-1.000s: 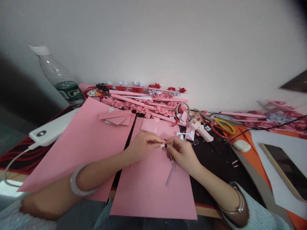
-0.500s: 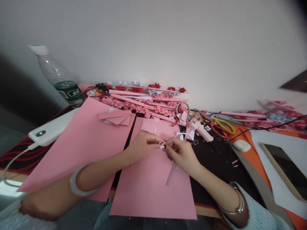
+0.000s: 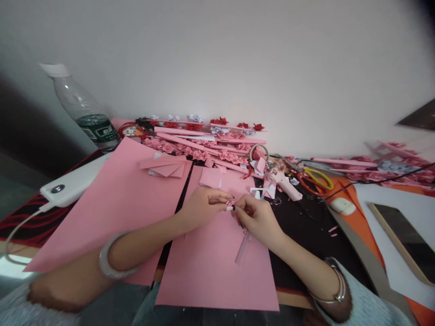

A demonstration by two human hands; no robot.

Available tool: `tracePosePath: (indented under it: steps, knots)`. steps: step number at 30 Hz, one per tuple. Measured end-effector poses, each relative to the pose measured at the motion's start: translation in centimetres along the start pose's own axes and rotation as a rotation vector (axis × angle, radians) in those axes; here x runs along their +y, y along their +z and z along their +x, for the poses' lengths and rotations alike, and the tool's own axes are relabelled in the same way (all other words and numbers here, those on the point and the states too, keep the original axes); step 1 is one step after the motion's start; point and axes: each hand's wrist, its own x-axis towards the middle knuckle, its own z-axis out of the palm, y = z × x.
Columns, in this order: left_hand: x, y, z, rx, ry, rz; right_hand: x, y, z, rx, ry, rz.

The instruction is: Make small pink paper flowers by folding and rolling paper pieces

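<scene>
Fingertips have shifted slightly since the earlier frame, and a little more of the small pink folded paper piece shows between them; the surrounding items hold their places. At far left, a clear plastic bottle with a white cap and green label stands at the back of the table. Nearer the front lies a white rectangular device with a dark round button, a pale cable running from its end. Beside it, a large pink paper sheet carries a fanned stack of folded pink paper. Behind, a pile of pink, red and white paper flowers and pink paper rods lies along the wall. At centre, the left hand pinches the paper piece between thumb and fingers, above a second pink paper sheet. The right hand meets it, thumb and index finger closed on the same piece. Below this hand projects a translucent stick; whether the hand touches it cannot be told. Further right lie a pale pink glue gun, scissors with yellow and red handles and a dark-screened phone in a cream case.
</scene>
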Motion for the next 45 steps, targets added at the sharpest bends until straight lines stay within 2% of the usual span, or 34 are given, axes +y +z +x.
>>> tracePosePath:
  steps: [7,12,18,23,28,31,36,45]
  knots:
    - [-0.66,-0.20,0.47,-0.017,0.012,-0.017,-0.24,0.00,0.06,0.037,0.003,-0.027]
    - [-0.77,-0.27,0.57,-0.075,-0.003,-0.080,-0.32,0.00,0.06,0.056,0.012,-0.027]
    - [-0.64,-0.23,0.53,-0.050,-0.014,-0.113,-0.27,0.13,-0.15,0.087,-0.001,-0.026]
    - [-0.39,-0.27,0.56,-0.062,-0.090,-0.225,-0.59,-0.05,-0.35,0.145,-0.098,-0.055]
    - [-0.08,-0.42,0.49,-0.136,-0.132,-0.252,-0.67,-0.37,-0.17,0.115,-0.251,-0.108]
    - [-0.04,-0.43,0.47,-0.174,-0.133,-0.310,-0.53,-0.47,-0.02,0.128,-0.264,-0.129]
    - [-0.03,-0.24,0.57,-0.114,-0.196,-0.424,-0.32,-0.59,0.08,0.157,-0.240,-0.140]
    - [-0.05,-0.24,0.45,-0.091,-0.116,-0.318,-0.39,-0.56,-0.03,0.162,-0.296,-0.138]
